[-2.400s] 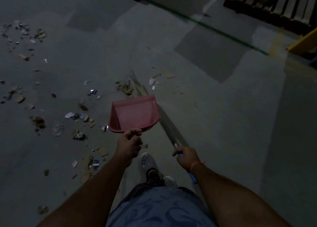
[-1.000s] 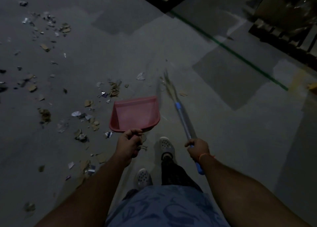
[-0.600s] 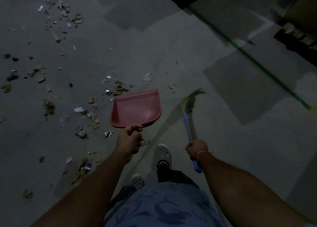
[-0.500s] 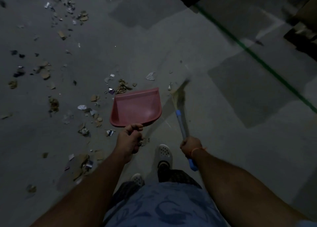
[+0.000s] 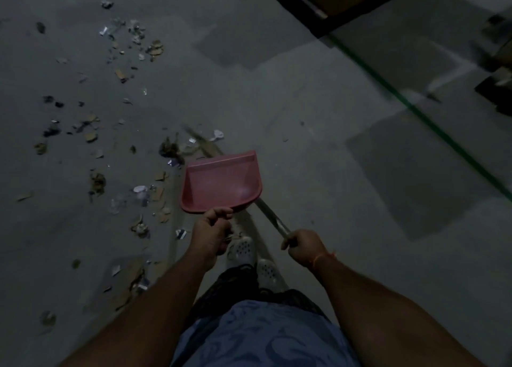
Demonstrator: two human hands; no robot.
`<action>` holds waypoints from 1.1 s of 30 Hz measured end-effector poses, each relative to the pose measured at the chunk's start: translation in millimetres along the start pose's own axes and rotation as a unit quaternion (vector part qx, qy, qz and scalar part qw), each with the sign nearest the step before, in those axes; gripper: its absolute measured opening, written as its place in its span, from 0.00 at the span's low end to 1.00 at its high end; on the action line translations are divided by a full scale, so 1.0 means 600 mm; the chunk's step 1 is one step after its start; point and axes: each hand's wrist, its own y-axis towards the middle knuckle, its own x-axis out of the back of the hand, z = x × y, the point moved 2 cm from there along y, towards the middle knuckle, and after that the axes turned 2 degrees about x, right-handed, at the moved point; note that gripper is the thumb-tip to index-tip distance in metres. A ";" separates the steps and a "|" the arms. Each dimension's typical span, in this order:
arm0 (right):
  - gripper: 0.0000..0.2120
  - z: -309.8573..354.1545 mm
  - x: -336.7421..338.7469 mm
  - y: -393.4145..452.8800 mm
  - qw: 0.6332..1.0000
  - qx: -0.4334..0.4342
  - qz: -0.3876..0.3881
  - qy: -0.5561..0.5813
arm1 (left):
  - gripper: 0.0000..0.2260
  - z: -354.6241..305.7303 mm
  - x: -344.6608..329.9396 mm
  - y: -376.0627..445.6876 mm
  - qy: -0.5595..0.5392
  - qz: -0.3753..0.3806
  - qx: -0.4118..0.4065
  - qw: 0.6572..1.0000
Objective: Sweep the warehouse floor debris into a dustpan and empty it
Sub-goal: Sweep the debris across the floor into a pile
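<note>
Over the littered floor (image 5: pixel 318 172) your left hand (image 5: pixel 212 235) grips the pink dustpan (image 5: pixel 221 183), right hand (image 5: pixel 304 246) clenches the broom (image 5: pixel 273 218).

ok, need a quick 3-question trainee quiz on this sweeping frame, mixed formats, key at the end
1. True or false: the pink dustpan already holds swept debris.
2. Which hand grips the broom? A) left hand B) right hand C) both
3. Fill in: most of the scattered debris lies to the ______ of the dustpan.

Key:
1. False; its inside looks bare.
2. B; the left hand grips the dustpan's handle.
3. Left, on the grey floor.
</note>
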 end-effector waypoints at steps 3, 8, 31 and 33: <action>0.17 -0.020 0.025 0.010 0.998 -0.026 -0.048 0.016 | 0.11 -0.015 -0.015 0.014 0.001 -0.002 0.006 1.000; 0.14 -0.047 0.077 0.060 0.986 -0.117 -0.106 0.054 | 0.08 -0.052 -0.025 0.065 -0.008 -0.012 0.017 1.000; 0.09 0.476 0.177 0.460 0.990 0.035 0.118 -0.068 | 0.12 -0.222 0.135 0.243 -0.192 -0.240 0.012 0.951; 0.06 0.520 0.202 0.477 0.988 0.056 0.138 -0.051 | 0.12 -0.231 0.141 0.241 -0.216 -0.272 0.006 0.938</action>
